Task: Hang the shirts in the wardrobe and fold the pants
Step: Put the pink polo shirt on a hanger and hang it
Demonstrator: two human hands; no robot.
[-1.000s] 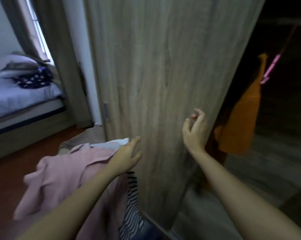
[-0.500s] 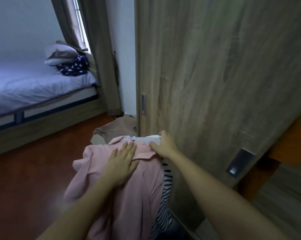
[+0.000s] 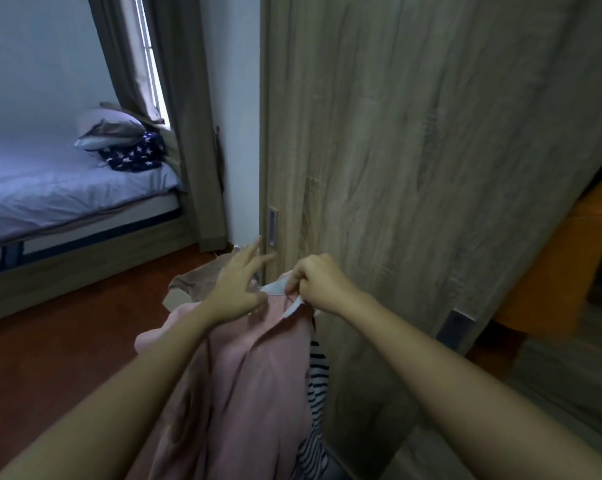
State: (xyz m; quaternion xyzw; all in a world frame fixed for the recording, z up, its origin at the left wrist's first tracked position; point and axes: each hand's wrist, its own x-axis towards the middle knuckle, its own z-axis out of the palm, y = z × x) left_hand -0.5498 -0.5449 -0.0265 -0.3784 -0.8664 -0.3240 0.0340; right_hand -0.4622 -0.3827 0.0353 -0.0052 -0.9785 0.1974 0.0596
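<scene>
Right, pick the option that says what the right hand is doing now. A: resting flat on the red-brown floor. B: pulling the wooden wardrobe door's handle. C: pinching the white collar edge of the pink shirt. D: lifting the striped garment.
C: the right hand is closed on the white collar edge of the pink shirt, while the left hand hovers open beside it.

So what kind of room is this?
Most likely a bedroom: there is a made bed with a pillow by the window, and a wooden wardrobe door beside a heap of clothes, topped by a pink shirt.
</scene>
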